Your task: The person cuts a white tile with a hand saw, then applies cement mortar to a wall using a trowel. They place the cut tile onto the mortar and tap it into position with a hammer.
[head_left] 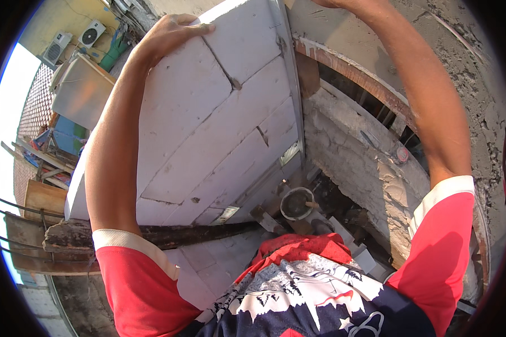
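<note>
In the head view, the left hand (pixel 171 35) is at the upper left edge of a white block wall (pixel 180 151) and is the nearer of the two. Its thumb lies stretched over the face; the other fingers bend over the edge, partly hidden, so I cannot tell whether they grip or merely rest. From that thumb, one block (pixel 188 106) of the upper row runs away down the picture, its long axis slanting from lower left to upper right — in line with the joint below it. The right hand (pixel 340 3) is beyond the wall's right edge, cut off by the picture's top; the state of its fingers cannot be told.

Counted: two blocks show in that upper row, the second (pixel 244 39) reaching toward the thin strip (pixel 288 67) on the wall's right edge. Two vents sit low in the wall — one (pixel 289 153) near the lower right corner, one (pixel 226 214) near the bottom edge. There is one bucket (pixel 297 203) by that corner, one dark beam (pixel 174 236) along the bottom edge, and two air-conditioner boxes (pixel 90 36) past the upper left.
</note>
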Demonstrator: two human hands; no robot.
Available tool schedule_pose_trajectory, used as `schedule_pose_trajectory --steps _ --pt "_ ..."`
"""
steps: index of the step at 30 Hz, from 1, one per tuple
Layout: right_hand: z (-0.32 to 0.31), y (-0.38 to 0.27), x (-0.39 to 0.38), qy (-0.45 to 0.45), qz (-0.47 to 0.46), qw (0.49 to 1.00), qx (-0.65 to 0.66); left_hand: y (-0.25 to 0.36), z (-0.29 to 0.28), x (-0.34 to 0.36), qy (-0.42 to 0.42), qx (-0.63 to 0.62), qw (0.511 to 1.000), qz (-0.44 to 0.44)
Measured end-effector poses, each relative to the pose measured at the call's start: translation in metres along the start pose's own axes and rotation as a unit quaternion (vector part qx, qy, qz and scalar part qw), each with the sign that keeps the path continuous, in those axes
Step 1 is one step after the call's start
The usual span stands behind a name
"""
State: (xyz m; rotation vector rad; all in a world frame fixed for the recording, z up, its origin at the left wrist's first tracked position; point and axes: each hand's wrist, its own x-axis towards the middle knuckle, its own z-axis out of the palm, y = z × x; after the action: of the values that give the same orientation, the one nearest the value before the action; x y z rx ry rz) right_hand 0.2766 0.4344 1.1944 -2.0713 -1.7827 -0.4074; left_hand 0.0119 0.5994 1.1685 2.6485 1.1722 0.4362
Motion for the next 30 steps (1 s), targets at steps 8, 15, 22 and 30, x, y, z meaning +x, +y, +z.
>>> schedule_pose_trajectory --steps 8,15,22,30 --pt "-0.016 -0.007 -0.013 0.005 -0.091 0.994 -0.054 0.007 -0.001 -0.002 0.0 0.004 1.0 0.016" --pt "0.023 0.029 0.017 0.074 -0.144 0.978 -0.135 0.007 0.002 -0.003 0.026 -0.004 1.0 -0.01" --pt "-0.006 -0.016 -0.02 -0.045 -0.007 0.999 -0.003 -0.007 -0.001 0.001 0.017 0.012 0.999 0.027" --pt "-0.022 -0.012 -0.026 -0.055 -0.072 0.996 -0.022 0.001 -0.004 0.0 -0.016 -0.013 1.0 -0.011"
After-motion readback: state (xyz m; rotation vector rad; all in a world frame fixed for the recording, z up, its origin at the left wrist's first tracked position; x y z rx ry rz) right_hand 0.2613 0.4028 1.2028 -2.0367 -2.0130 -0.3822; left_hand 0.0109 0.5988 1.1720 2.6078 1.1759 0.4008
